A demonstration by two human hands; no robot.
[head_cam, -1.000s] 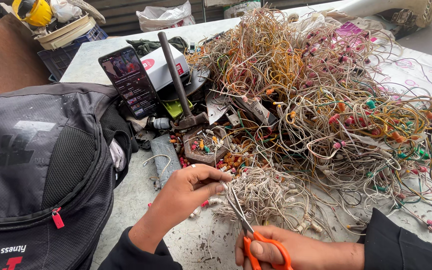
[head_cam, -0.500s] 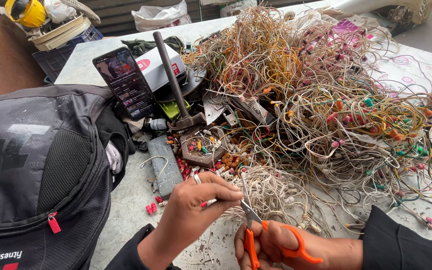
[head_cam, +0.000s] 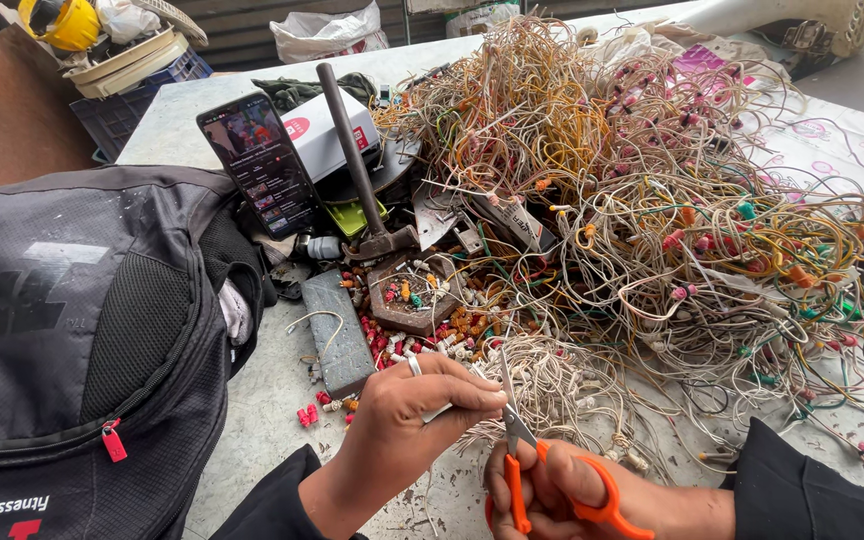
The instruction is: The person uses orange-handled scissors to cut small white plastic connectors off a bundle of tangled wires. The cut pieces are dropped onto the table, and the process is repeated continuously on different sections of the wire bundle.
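Far left: black backpack (head_cam: 72, 330) lying on the grey surface (head_cam: 272, 400). Phone (head_cam: 262, 163) propped upright behind it, screen lit. Next over, a hammer (head_cam: 360, 170) stands head-down by a hexagonal tray (head_cam: 404, 300) of small coloured bits, grey block (head_cam: 337, 330) just in front. Left hand (head_cam: 407, 420): fingertips pressed together, pinching a thin pale wire (head_cam: 442, 410) right at the scissor blades. Right hand (head_cam: 577, 490): fingers through the orange loops of the scissors (head_cam: 527, 450), blades parted, tips up, wire between them. Behind and right: large wire pile (head_cam: 652, 190) covering most of the surface, touching the pale bundle (head_cam: 542, 385) near both hands.
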